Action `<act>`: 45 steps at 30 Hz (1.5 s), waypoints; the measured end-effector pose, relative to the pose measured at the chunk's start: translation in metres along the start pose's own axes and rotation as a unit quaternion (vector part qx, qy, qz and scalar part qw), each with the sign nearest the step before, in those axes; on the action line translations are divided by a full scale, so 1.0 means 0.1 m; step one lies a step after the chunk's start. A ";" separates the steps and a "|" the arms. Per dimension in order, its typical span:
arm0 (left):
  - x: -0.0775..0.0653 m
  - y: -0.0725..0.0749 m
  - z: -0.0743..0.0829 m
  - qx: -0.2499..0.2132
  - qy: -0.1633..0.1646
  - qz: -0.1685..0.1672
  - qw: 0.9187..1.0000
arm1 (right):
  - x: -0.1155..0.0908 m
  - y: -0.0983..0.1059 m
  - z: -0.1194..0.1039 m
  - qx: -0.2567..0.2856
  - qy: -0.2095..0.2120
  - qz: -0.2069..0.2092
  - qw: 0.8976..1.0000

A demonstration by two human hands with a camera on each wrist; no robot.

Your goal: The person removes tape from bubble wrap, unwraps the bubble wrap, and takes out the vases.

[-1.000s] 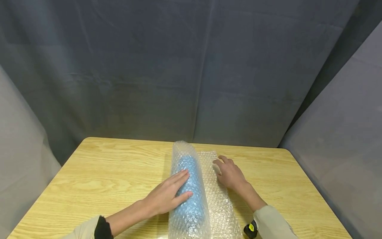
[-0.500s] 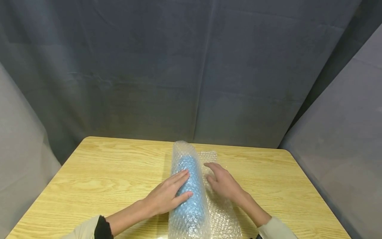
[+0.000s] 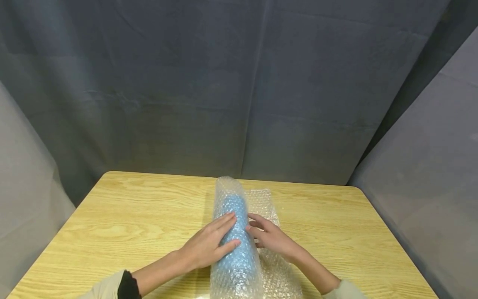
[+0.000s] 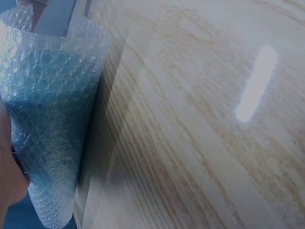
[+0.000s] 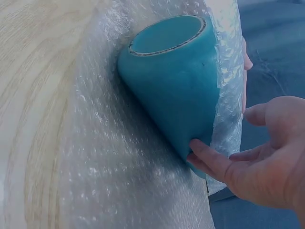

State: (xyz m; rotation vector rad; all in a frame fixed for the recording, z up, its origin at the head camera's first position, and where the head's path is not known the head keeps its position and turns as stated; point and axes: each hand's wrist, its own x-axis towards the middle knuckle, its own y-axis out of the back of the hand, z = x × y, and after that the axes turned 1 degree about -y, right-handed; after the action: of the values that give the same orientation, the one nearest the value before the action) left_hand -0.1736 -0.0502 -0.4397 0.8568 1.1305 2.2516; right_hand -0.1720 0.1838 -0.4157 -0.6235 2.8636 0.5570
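A turquoise ceramic vase (image 5: 171, 90) lies on its side on bubble wrap (image 3: 278, 270), one layer of which is folded over it from the left. Its round base, with a rough unglazed ring, faces the right wrist camera. My left hand (image 3: 207, 245) rests on top of the covered vase, fingers straight and spread. On the right side, the fingertips of my right hand (image 3: 272, 240) touch the vase's bare wall, beside the upper layer's edge. The right thumb stands apart from the fingers. In the left wrist view, bubble wrap (image 4: 57, 81) covers the vase's near end.
The wooden table (image 3: 142, 216) stretches out on both sides of the wrap. A dark grey curtain (image 3: 179, 91) hangs behind its far edge, and pale cloth panels (image 3: 433, 145) stand at the left and right.
My right hand has moved left, from the flat part of the bubble wrap to the vase's right side. My left hand has stayed in place on top.
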 end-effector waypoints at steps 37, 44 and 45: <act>-0.12 0.04 -0.05 -0.033 0.021 0.014 0.999 | 0.08 -0.12 -0.08 -0.111 0.040 0.033 0.992; -0.16 0.05 -0.07 -0.044 0.039 0.016 0.998 | 0.10 -0.16 -0.15 -0.148 0.064 0.038 0.986; -0.17 0.06 -0.07 -0.043 0.041 0.017 0.998 | 0.10 -0.17 -0.16 -0.150 0.067 0.038 0.986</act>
State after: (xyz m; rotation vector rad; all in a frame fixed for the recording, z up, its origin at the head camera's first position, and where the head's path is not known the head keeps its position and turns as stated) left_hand -0.1673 -0.0679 -0.4437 0.7621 1.0526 2.3644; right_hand -0.1753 0.1595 -0.4089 -0.6166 2.9626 1.0081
